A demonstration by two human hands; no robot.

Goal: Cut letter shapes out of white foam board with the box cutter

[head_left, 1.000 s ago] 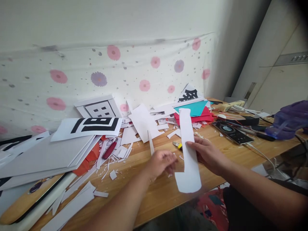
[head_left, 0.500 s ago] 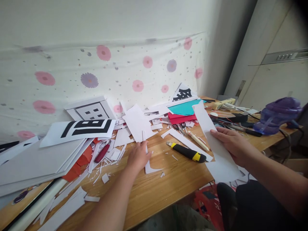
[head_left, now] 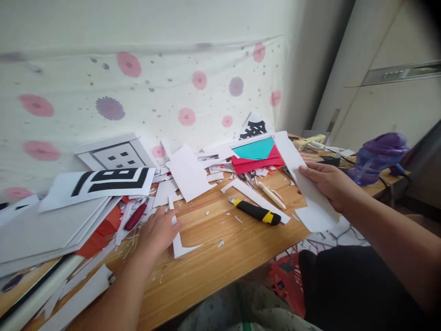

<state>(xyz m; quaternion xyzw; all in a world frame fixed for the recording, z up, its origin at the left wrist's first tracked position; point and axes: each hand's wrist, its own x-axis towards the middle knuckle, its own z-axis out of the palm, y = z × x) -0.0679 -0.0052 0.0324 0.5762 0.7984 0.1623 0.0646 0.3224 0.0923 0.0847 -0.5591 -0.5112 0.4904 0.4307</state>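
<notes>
A broad white paper hook [head_left: 312,197] was pinched by the right hand [head_left: 324,184]; a slim L-shaped white paper strip [head_left: 177,248], pointed forward, was part-covered by the half-curled left hand [head_left: 159,230], grip unclear.

Paper cut-out [head_left: 316,204], three o'clock: plain white. Utility knife [head_left: 255,212], five o'clock: black, yellow. Flowered cloth [head_left: 148,106], ten o'clock: white, pink and purple blooms. Printed sheet [head_left: 106,181], nine o'clock: black on white. Counter [head_left: 213,259]: brown wood grain.

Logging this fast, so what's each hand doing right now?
Left hand: at the narrow white strip, fingers partly curled; can't tell if it grips.
Right hand: closed, holding the wider white cutout.
</notes>
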